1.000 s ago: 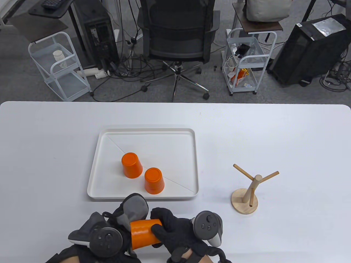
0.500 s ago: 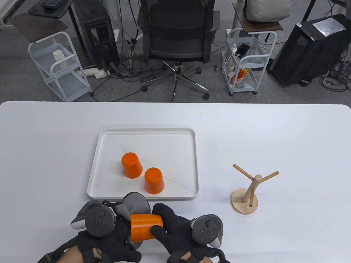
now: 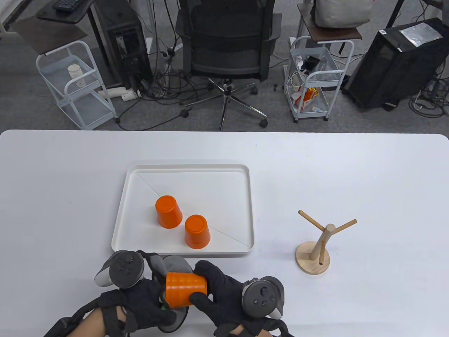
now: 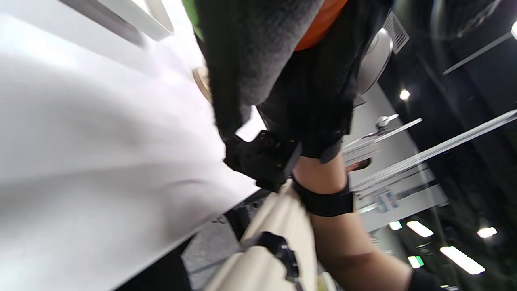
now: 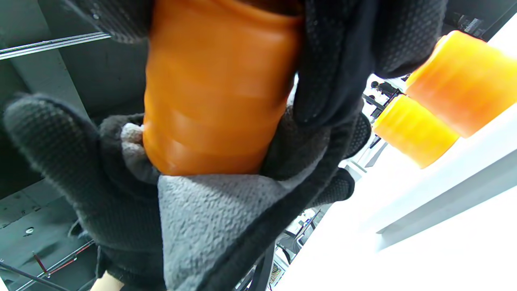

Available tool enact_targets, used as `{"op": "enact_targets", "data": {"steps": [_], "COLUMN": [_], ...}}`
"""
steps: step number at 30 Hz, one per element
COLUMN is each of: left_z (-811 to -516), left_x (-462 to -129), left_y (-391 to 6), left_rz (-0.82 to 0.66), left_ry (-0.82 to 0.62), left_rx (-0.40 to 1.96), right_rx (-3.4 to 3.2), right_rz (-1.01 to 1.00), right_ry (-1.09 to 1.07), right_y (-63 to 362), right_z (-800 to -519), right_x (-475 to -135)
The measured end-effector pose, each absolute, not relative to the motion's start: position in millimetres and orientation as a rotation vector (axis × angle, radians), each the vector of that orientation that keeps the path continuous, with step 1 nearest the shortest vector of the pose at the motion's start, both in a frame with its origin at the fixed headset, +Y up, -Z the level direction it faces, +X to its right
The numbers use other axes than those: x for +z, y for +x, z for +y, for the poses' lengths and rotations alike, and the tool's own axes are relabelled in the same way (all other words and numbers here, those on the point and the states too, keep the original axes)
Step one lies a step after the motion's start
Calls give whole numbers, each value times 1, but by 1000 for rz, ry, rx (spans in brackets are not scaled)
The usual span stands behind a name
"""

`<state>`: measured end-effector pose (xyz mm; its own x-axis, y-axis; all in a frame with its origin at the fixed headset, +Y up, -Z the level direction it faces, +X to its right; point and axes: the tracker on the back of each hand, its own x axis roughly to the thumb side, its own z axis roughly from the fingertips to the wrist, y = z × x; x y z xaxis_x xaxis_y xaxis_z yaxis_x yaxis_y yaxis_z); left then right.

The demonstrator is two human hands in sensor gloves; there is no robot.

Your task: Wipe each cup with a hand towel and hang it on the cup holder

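Orange cup (image 3: 185, 289), ribbed plastic, lying on its side above the table's near edge, mouth end pressed into a grey fleece hand towel (image 3: 174, 264). Two more orange cups (image 3: 168, 212) (image 3: 197, 231) stand upside down, just beside each other, apart from the first. Wooden cup holder (image 3: 314, 253), round base, three bare angled pegs, upright well to the right.

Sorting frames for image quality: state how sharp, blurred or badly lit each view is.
Table view: sharp, evenly lit, soft shadows under the tray and cup holder. Left wrist view: motion-smeared, table washed out. Right wrist view: held cup sharp, tray cups glare yellow.
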<state>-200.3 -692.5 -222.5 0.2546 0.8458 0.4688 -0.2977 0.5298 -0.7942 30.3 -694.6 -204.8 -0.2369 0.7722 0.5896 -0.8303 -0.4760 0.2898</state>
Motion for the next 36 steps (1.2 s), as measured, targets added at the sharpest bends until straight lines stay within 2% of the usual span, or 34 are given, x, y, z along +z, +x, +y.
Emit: {"op": "enact_targets", "data": {"steps": [12, 16, 21, 28, 31, 36], "left_z": [-667, -667, -671, -680, -688, -700], "left_x": [-191, -185, -191, -207, -215, -226], "left_y": [-193, -191, -193, -196, -199, -203], "left_rz": [-1014, -1020, -1032, -1034, -1028, -1043], "left_ry": [-219, -139, -202, -380, -527, -680], "left_rx": [189, 100, 256, 539, 749, 952], "right_rx": [1873, 1859, 1862, 1899, 1921, 1957], "right_rz": [-23, -6, -12, -81, -114, -155], "right_ry": [833, 828, 823, 841, 859, 888], "right_y": [26, 26, 26, 28, 28, 27], "right_z": [-698, -698, -699, -696, -695, -693], "right_x": [-205, -205, -206, -206, -204, -202]}}
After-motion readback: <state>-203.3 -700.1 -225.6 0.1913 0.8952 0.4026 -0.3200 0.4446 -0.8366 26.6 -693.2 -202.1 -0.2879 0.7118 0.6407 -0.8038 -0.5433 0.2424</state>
